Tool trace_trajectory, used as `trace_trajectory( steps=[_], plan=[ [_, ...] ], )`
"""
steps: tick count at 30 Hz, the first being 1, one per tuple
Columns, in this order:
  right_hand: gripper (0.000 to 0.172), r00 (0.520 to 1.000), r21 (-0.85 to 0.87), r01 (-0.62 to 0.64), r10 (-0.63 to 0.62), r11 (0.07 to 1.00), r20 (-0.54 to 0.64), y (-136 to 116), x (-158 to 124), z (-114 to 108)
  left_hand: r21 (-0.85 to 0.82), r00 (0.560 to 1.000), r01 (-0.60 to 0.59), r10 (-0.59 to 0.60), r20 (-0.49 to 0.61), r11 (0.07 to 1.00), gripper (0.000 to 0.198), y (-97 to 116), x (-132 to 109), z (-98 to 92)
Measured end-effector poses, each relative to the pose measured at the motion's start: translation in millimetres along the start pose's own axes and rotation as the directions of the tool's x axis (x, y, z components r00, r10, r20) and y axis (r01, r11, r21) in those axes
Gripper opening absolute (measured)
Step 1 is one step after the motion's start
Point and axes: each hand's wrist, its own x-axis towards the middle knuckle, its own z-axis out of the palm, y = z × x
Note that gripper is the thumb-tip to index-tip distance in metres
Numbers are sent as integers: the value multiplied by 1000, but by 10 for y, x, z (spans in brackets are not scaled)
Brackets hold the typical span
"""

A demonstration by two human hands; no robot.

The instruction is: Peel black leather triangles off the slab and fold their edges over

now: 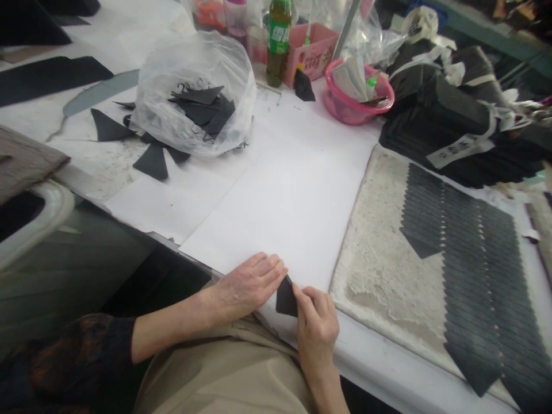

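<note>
At the near edge of the white-covered table, a small black flat piece [286,299], leather or fabric by its look, is held between both hands. My left hand [250,286] has its fingers together and closed on the piece's upper left edge. Gripping the upper right edge between thumb and fingers is my right hand [317,322]. Right of it lies a worn pale board [379,230] with overlapping rows of similar black pieces [470,276].
A clear plastic bag [159,75] holds black scraps, with more scraps beside it. Behind stand a green-labelled bottle [278,43], a pink box [313,49] and a pink basin [356,112]. Tied black stacks [448,121] sit at back right. A white bin [56,201] is at left.
</note>
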Motion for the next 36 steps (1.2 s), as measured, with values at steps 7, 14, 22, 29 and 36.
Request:
trace_trajectory(
  steps=[7,14,22,29,36],
  plan=[
    [25,1000,-7,-10,10,1000,-12,-11,-4,-28,-69,999,-38,38,5,997,33,-15,-17,42],
    [28,1000,-16,-3,3,1000,18,23,-22,-10,-88,1000,-24,24,1,996,34,-18,-29,8],
    [28,999,12,-14,13,1000,35,30,-75,-68,-64,1000,-20,21,14,998,32,38,1,-7],
    [27,999,22,-17,16,1000,28,19,-87,-94,-108,999,-43,42,-12,993,30,51,4,46],
    [24,1000,7,17,-17,1000,4,-58,113,85,-104,1000,-3,1,-24,995,34,-161,-111,1]
  ],
)
